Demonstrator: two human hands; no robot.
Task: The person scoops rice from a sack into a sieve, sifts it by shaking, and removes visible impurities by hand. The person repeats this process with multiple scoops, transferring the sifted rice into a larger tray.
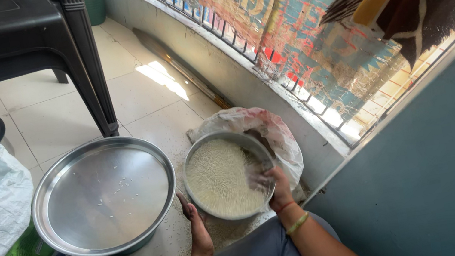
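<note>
A right hand [264,178], fingers blurred and spread, sifts rice in a steel bowl [191,163]. The left hand [193,216] grips the bowl's near rim beside a wide steel tray [104,196].

Daylight comes in from about two o'clock, through the railing [239,47] and the patterned cloth [314,23] hung on it, which glows where the sun shines through. A bright patch of sun [162,77] lies on the floor tiles [55,118] at twelve o'clock. The scene is evenly bright, with soft shadows under the black chair [12,34]. The steel tray [104,196] shows a dull sheen, no harsh glare. The right hand [270,185] is smeared by motion blur. Lines bend slightly toward the edges
</note>
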